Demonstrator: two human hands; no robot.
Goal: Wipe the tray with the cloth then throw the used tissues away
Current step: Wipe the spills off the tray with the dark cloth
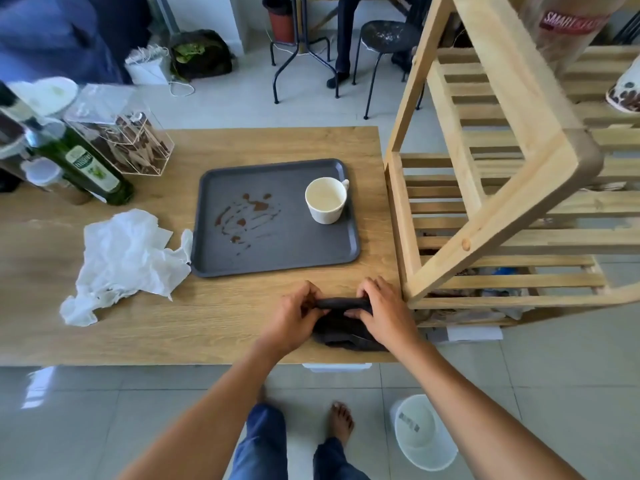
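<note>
Gripping a dark cloth [341,327] at the table's [214,327] near edge, around 5 o'clock from the tray [277,251], both hands work together: the left hand [294,322] and the right hand [382,315] have their fingers closed on a rolled top fold of the fabric, one at each end, while the rest of the cloth lies bunched on the wood beneath them.

On the grey tray, brown smears and drops [247,216] mark the middle-left of its floor. A white cup [327,199] stands upright in the tray's 2 o'clock corner, handle turned away, with a pale liquid or film inside; which one cannot be told.

Crumpled white tissues [124,265] sprawl on the table at 9 o'clock from the tray, one tip touching its left rim. At 10 o'clock, a clear box [128,140] holds brown sticks, beside a green bottle [83,168].

On the floor at 5 o'clock, a white bin [424,434] stands by the person's bare foot; its contents cannot be made out.
</note>
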